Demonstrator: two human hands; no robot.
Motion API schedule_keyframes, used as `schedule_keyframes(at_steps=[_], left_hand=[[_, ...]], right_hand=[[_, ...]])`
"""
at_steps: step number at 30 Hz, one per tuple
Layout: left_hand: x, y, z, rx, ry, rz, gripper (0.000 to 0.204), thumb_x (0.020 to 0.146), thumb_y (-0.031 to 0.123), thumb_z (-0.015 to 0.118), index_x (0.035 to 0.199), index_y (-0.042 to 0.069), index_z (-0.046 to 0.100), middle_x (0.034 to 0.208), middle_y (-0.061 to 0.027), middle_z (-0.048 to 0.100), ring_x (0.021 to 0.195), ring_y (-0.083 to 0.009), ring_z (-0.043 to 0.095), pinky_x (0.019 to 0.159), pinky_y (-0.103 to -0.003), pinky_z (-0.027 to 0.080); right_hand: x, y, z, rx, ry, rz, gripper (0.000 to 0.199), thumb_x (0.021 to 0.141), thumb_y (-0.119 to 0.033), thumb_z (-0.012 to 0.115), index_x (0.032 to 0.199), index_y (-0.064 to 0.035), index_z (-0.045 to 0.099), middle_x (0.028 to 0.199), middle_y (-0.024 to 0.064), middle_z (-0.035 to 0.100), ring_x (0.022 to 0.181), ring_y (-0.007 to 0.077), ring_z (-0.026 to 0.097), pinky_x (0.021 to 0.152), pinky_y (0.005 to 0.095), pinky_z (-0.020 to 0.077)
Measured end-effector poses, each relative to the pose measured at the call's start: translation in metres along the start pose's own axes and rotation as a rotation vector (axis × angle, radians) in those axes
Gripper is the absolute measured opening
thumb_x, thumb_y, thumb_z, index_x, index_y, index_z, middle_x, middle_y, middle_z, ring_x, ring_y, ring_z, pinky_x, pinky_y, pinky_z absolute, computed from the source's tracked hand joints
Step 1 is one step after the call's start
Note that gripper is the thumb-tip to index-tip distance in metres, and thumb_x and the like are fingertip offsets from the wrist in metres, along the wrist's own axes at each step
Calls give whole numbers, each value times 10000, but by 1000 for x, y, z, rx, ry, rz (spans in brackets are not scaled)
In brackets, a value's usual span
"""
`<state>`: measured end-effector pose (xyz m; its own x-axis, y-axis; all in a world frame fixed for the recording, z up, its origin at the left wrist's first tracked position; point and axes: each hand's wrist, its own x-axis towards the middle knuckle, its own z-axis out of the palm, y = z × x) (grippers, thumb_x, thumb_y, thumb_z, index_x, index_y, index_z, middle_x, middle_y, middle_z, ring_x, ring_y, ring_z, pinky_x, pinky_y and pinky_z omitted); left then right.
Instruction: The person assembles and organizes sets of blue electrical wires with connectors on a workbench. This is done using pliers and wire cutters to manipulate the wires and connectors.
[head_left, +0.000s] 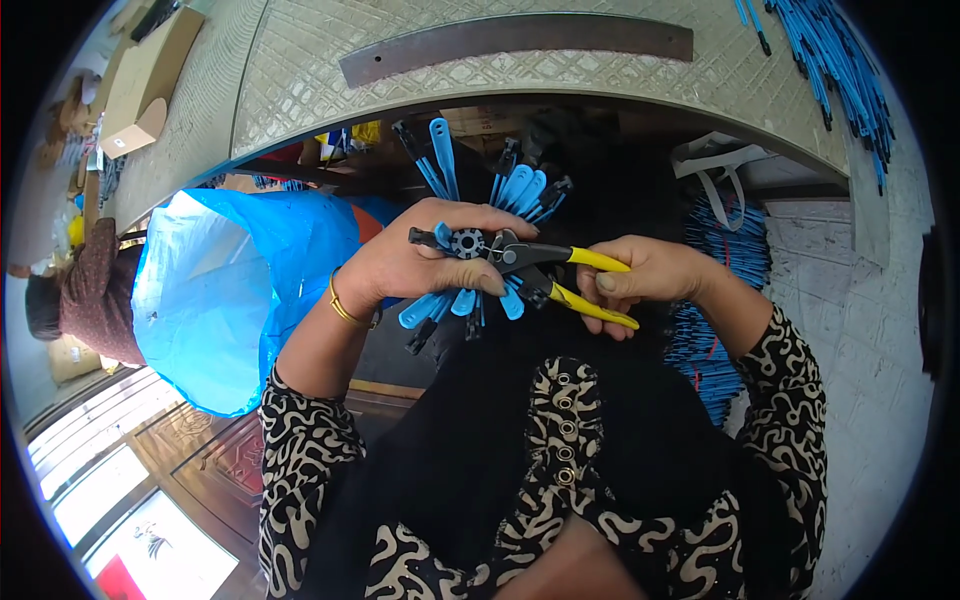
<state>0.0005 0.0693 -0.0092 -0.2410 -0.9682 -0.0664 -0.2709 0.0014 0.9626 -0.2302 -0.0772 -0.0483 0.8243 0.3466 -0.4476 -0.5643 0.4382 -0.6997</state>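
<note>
From the head camera, your left hand [420, 262] is wrapped around a fan of blue plastic strips [470, 240] with black tips, the fingers pressed across them so they splay above and below your fist, held in mid-air over your lap. A small black toothed hub [467, 243] sits at the centre of the fan, just by your fingertips. Your right hand [650, 275] is closed on the yellow handles of a pair of pliers [560, 275], whose dark nose meets the hub; whether it actually bites there is hard to tell. Ahead of you runs a pale, diamond-patterned tabletop [300, 70] with a long dark metal bar [515, 40] lying on it. A blue plastic bag [230, 290] stands open at your left, and more blue strips [835, 70] are heaped at the right.
</note>
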Motion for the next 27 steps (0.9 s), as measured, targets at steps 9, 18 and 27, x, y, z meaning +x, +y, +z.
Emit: schedule_keyframes(at_steps=[9, 18, 27], left_hand=[[-5, 3, -5, -23, -139, 33, 494, 665, 223, 764, 1094, 44, 599, 967, -96, 640, 879, -205, 614, 770, -291, 472], [-1, 8, 8, 43, 14, -120, 560, 668, 314, 760, 1111, 24, 580, 927, -89, 638, 836, -173, 599, 726, -289, 467], [-6, 16, 1, 167, 130, -50, 482, 701, 188, 742, 1123, 27, 574, 936, -93, 637, 839, -151, 592, 749, -296, 472]], right_hand=[[-1, 24, 34, -32, 102, 3, 353, 888, -423, 495, 848, -72, 487, 676, 61, 575, 506, 102, 554, 447, 216, 436], [-33, -62, 45, -657, 393, 236, 337, 892, -383, 503, 934, -50, 528, 693, 55, 577, 592, 141, 580, 507, 275, 444], [-38, -45, 53, -1383, 653, -253, 256, 761, -211, 658, 885, -27, 530, 803, 149, 528, 710, 335, 523, 612, 370, 419]])
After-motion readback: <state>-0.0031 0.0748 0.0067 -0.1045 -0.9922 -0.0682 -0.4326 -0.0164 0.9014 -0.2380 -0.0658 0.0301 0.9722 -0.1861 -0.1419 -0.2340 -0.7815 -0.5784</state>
